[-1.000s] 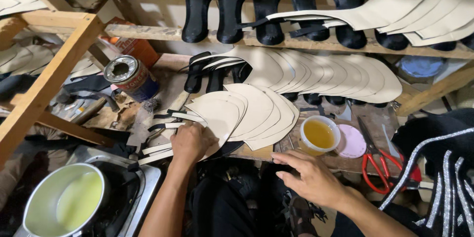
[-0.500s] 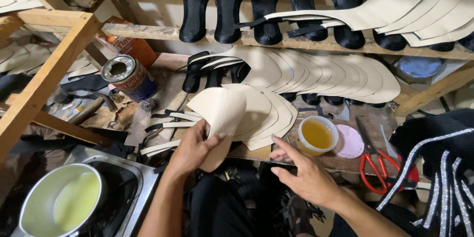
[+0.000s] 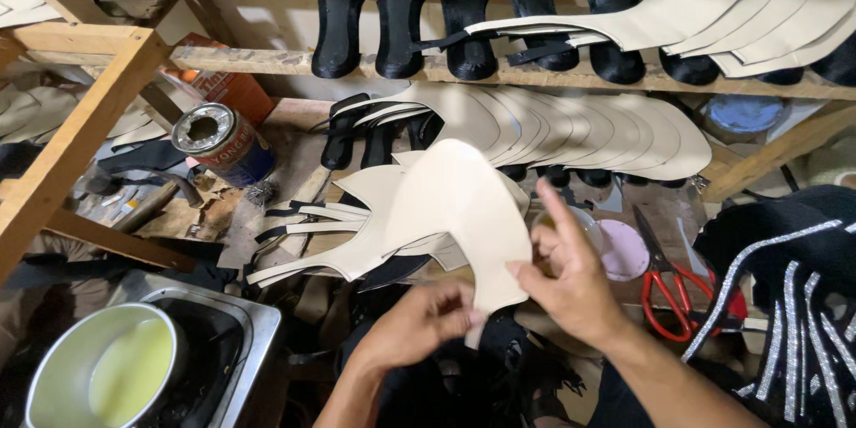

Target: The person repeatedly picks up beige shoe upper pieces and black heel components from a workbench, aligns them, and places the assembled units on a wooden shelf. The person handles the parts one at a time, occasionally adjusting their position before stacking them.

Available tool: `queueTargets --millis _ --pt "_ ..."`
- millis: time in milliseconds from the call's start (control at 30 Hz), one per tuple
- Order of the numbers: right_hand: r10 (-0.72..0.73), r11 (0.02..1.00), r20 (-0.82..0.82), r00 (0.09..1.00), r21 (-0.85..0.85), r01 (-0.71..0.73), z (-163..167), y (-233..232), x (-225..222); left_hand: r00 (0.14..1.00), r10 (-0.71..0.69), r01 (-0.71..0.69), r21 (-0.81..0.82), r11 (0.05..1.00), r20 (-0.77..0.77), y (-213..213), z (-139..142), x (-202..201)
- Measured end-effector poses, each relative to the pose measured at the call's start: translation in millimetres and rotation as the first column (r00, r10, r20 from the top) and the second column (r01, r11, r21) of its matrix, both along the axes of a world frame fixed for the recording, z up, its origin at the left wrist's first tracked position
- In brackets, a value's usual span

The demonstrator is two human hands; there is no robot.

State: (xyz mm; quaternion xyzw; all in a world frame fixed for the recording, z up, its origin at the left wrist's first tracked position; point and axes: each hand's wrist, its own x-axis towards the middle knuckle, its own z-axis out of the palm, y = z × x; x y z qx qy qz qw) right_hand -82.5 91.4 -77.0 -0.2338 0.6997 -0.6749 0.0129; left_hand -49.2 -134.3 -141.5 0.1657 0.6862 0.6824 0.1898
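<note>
both hands on one cream curved leather shoe upper piece (image 3: 455, 214), held up in front of the fanned stack of same cream pieces (image 3: 357, 232) on the wooden bench. left hand (image 3: 419, 325) pinches its bottom edge, fingers curled. right hand (image 3: 571, 281) grips the right edge w/ thumb, index finger sticking up. red-handled scissors (image 3: 673, 290) just right, pale glue pot (image 3: 107, 374) bottom left.

At eleven o'clock we see black heels (image 3: 392, 22) lined on a wooden shelf (image 3: 267, 61). A tin can (image 3: 223, 141) sits at nine, red scissors (image 3: 670, 290) at three, a metal pot (image 3: 98, 370) at seven.
</note>
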Motion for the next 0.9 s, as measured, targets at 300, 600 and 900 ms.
queueTargets --millis 300,600,900 --pt "-0.017 0.999 -0.064 0.998 -0.052 0.014 25.3 13.1 -8.9 0.981 -0.192 0.193 -0.029 0.981 0.036 51.2 -22.6 27.3" --pt "-0.164 0.959 -0.062 0.985 0.225 0.174 16.5 10.1 -55.5 0.997 -0.001 0.018 -0.235 0.972 0.071 49.5 -27.8 24.4" --pt "-0.145 0.506 -0.461 0.876 0.726 0.466 -32.3 66.8 -30.3 0.907 0.068 -0.166 0.204 0.965 0.416 50.2 -108.2 27.2"
